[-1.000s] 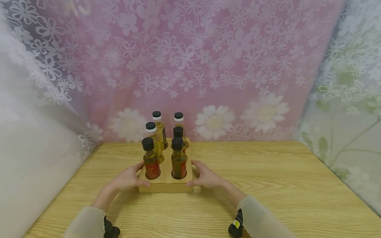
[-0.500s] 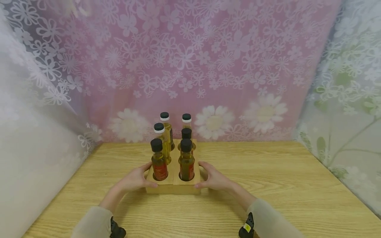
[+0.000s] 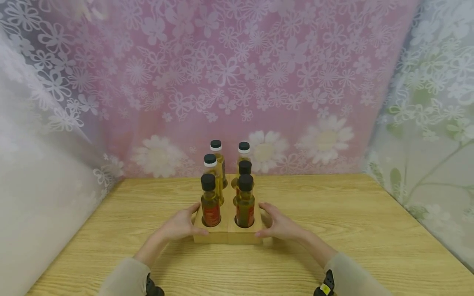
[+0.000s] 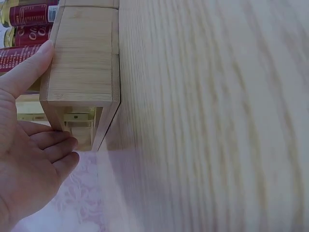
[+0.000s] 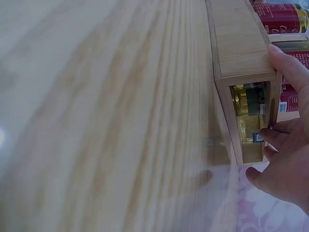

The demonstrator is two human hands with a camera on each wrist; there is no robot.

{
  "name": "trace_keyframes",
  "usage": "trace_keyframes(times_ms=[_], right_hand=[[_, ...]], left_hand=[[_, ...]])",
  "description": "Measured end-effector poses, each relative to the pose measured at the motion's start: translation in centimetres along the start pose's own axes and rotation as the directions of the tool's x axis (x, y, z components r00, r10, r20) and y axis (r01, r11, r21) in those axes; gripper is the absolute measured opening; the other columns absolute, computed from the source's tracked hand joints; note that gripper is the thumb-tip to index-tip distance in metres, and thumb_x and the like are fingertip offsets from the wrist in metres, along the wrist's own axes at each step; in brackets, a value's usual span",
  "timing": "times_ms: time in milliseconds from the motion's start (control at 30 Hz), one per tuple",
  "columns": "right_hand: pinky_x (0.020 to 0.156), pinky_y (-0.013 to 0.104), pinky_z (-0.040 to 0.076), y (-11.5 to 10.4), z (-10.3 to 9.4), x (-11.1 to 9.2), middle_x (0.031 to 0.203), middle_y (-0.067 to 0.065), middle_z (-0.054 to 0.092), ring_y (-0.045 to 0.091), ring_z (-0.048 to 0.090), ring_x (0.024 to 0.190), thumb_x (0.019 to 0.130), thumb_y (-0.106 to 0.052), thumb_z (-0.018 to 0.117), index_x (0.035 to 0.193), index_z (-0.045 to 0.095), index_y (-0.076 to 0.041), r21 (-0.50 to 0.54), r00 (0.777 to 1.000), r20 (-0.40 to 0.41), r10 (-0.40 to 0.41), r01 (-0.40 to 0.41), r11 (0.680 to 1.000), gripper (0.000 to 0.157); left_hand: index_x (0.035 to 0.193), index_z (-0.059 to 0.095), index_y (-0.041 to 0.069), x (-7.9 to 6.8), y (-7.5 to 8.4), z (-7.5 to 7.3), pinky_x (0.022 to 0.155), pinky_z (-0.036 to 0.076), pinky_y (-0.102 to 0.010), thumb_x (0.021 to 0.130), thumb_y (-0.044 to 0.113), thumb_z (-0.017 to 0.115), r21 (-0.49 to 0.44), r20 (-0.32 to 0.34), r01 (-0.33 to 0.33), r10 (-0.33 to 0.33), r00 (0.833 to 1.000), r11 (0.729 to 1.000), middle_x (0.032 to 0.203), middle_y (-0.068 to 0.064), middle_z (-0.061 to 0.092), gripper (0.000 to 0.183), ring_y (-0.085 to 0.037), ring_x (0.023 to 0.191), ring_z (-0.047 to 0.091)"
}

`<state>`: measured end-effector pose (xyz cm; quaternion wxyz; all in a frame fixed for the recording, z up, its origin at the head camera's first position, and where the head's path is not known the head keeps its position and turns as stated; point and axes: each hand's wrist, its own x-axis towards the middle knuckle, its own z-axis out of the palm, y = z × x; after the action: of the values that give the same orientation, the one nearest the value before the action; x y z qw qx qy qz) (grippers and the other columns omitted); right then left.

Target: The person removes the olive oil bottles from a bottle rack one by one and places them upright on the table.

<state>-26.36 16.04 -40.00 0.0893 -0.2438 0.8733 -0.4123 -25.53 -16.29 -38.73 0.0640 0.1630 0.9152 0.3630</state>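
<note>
1. Wooden bottle rack (image 3: 227, 224), head view: located just below the centre of the frame, standing on the table (image 3: 318, 201). Six bottles (image 3: 211, 205) with dark caps stand in its round holes, three to each side.
2. Head view, hold: left hand (image 3: 181, 224) and right hand (image 3: 279, 225) grip the near corners from either side, each with its thumb at the front edge and the fingers along the side, thumb well apart from fingers.
3. Left wrist view: rack at upper left of the frame, hand at the left edge. The thumb presses the front edge; the fingers bend in at the open end, lying close together.
4. Right wrist view: rack at upper right, hand at the right edge. The thumb touches the front edge; the fingers are loosely spread by the open end. Picture is dim and soft; grip force cannot be told.
5. Judgement: step in hand appears to be positioning the loaded rack. Next move calls for even pressure from both hands, keeping it level so no bottle tips.
</note>
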Motion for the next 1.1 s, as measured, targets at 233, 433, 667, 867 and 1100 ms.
trace_keyframes(times_ms=[233, 433, 667, 867, 1100], right_hand=[[0.103, 0.062, 0.017, 0.5, -0.8, -1.0, 0.147, 0.031, 0.013, 0.046, 0.010, 0.135, 0.072, -0.036, 0.080, 0.144, 0.024, 0.004, -0.001, 1.000, -0.008, 0.000, 0.000, 1.000, 0.099], [0.103, 0.063, 0.014, 0.9, -1.4, -1.6, 0.147, 0.031, 0.013, 0.046, 0.007, 0.136, 0.073, -0.033, 0.080, 0.144, 0.024, 0.003, 0.008, 1.000, -0.010, -0.004, 0.004, 1.000, 0.098], [0.103, 0.062, 0.016, 1.0, -1.6, -2.2, 0.147, 0.028, 0.017, 0.045, 0.012, 0.135, 0.074, -0.033, 0.079, 0.144, 0.023, 0.004, 0.019, 1.000, 0.008, -0.003, 0.003, 1.000, 0.097], [0.101, 0.062, 0.022, 1.2, -2.4, -2.3, 0.148, 0.024, 0.019, 0.049, 0.019, 0.132, 0.084, -0.033, 0.070, 0.146, 0.020, 0.002, 0.079, 0.998, 0.060, -0.001, -0.004, 0.997, 0.087], [0.092, 0.049, 0.043, 1.7, -4.6, -1.0, 0.134, 0.026, 0.043, 0.041, 0.044, 0.119, 0.091, -0.024, 0.061, 0.137, 0.036, 0.008, 0.072, 0.993, -0.102, -0.057, 0.064, 0.995, 0.061]], left_hand=[[0.142, 0.025, -0.010, 0.2, 1.2, 0.7, 0.091, 0.042, -0.046, 0.069, 0.041, 0.080, 0.018, 0.004, -0.011, 0.010, 1.000, 1.000, 0.122, -0.027, 0.054, 0.105, -0.033, 0.102, 0.058], [0.141, 0.026, -0.010, 0.2, 2.0, 1.3, 0.074, 0.044, -0.037, 0.069, 0.042, 0.080, 0.049, 0.004, -0.028, 0.028, 1.000, 0.998, 0.099, -0.026, 0.063, 0.104, -0.012, 0.062, 0.048], [0.143, 0.021, -0.010, 0.0, 2.1, 1.8, 0.054, 0.036, -0.029, 0.070, 0.044, 0.078, 0.014, 0.036, -0.036, 0.036, 0.999, 0.999, 0.047, 0.003, 0.041, 0.107, -0.008, 0.039, 0.024], [0.144, 0.019, -0.008, 0.0, 1.8, 1.9, 0.052, 0.036, -0.027, 0.071, 0.046, 0.077, 0.006, 0.040, -0.042, 0.042, 0.998, 0.999, 0.051, 0.004, 0.045, 0.108, -0.007, 0.039, 0.027], [0.144, 0.022, -0.007, -0.1, 1.9, 1.9, 0.080, 0.047, -0.044, 0.070, 0.045, 0.078, -0.012, 0.016, -0.020, 0.020, 1.000, 1.000, 0.099, -0.018, 0.064, 0.106, -0.029, 0.083, 0.062]])
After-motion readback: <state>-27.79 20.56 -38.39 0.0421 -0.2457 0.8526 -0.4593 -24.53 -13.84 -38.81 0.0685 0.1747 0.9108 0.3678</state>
